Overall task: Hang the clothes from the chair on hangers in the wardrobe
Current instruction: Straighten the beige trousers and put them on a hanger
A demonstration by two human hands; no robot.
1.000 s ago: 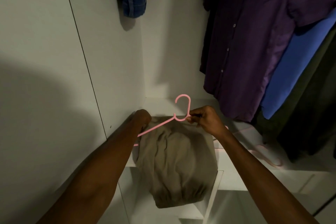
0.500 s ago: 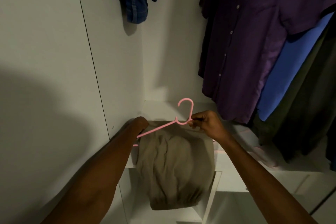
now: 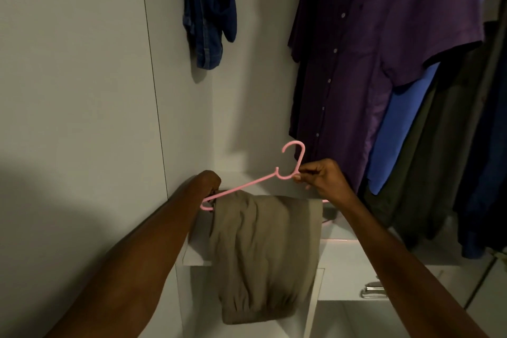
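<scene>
Head camera, looking down into the wardrobe: both arms are out and a pink hanger (image 3: 248, 185) is held up between them over the white shelf (image 3: 197, 255). The right hand (image 3: 319, 177) has its fingers curled tight, pinching the hanger at the base of its hook, hook pointing up. The left hand (image 3: 210, 182) is curled around the hanger's left end, right where the khaki garment (image 3: 263, 252) begins. That garment is folded over the hanger's bottom bar and hangs down in front of the shelf edge, its bunched lower end dangling into the opening below.

Far left and high, a blue denim piece (image 3: 210, 14) hangs against the white wall. To the right, a purple button-up shirt (image 3: 365, 57) hangs just beyond the right hand, with a bright blue garment (image 3: 397, 129) beside it and darker clothes (image 3: 450, 151) further right. Low right, a metal handle (image 3: 374, 291) glints on a drawer front.
</scene>
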